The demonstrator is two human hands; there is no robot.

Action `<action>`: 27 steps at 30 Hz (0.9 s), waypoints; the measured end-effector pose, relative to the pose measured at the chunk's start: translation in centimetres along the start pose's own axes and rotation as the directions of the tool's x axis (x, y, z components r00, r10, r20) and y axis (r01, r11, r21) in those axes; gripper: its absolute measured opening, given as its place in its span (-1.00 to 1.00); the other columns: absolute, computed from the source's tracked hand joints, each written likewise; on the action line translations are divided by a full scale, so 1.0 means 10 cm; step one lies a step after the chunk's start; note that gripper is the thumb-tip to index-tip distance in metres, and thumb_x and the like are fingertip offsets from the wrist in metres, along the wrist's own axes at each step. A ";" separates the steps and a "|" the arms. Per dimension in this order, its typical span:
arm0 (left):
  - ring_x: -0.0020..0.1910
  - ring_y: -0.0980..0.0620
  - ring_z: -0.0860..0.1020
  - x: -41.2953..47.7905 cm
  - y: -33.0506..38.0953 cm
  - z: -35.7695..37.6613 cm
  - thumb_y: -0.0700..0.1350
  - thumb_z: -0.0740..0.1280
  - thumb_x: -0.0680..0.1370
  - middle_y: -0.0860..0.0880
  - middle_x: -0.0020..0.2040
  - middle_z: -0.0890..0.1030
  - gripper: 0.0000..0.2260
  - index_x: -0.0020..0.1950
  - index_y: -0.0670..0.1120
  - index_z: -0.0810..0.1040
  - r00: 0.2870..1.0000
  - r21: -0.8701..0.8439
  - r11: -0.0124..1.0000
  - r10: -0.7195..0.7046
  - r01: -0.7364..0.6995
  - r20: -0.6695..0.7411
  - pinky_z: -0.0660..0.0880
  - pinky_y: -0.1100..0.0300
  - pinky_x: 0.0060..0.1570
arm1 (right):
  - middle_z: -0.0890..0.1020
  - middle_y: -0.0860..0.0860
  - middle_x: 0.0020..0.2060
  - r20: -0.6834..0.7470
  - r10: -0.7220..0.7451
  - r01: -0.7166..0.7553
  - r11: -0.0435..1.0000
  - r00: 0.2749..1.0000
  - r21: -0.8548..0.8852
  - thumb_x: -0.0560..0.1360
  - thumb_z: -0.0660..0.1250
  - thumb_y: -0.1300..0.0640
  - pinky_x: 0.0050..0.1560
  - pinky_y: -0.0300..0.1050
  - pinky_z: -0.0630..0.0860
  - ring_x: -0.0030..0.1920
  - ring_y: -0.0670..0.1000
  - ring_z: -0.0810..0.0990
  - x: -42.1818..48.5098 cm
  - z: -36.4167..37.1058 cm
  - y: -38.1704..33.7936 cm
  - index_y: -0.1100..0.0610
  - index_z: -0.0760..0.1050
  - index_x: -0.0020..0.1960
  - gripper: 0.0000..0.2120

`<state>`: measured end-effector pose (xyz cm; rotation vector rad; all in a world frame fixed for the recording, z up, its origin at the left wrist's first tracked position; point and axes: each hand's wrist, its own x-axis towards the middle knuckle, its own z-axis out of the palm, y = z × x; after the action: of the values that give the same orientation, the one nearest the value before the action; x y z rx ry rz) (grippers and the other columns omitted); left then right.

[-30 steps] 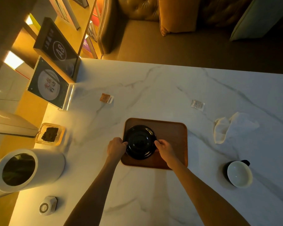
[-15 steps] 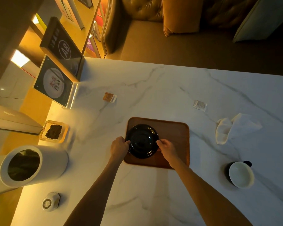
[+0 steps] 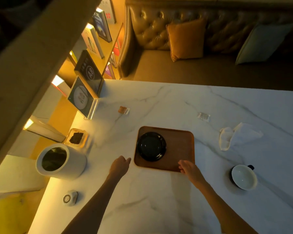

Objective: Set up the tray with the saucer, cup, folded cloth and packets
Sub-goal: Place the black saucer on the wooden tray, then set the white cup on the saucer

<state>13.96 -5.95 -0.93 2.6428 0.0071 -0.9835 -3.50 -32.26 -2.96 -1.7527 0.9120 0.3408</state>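
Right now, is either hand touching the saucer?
Apart. Head view shows left hand off the tray on marble, right hand at the tray's near edge; saucer untouched.

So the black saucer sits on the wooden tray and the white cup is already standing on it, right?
Not quite. The head view shows the black saucer on the wooden tray, but bare; the white cup is on the marble table, off to the tray's right.

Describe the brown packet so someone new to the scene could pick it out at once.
Start at the wooden tray in the middle of the marble table, then look beyond its far left corner. The brown packet lies flat there, near the standing sign. The other packet, farther right, is white.
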 end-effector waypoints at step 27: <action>0.17 -0.09 0.54 -1.55 -0.04 1.11 0.12 0.14 0.62 -0.08 0.22 0.58 -0.68 0.18 -0.06 0.51 0.855 0.239 0.848 0.377 -0.473 0.355 0.48 0.04 0.20 | 0.50 0.01 0.31 -0.242 0.164 -0.190 0.978 0.956 -0.089 0.56 0.25 -0.11 0.37 -0.09 0.32 0.32 0.03 0.45 -2.36 -0.28 1.09 0.06 0.46 0.32 -0.60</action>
<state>-4.96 -7.25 0.92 2.5517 -0.8498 -1.2839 -27.61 -26.43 5.36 -1.8439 1.2463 0.3102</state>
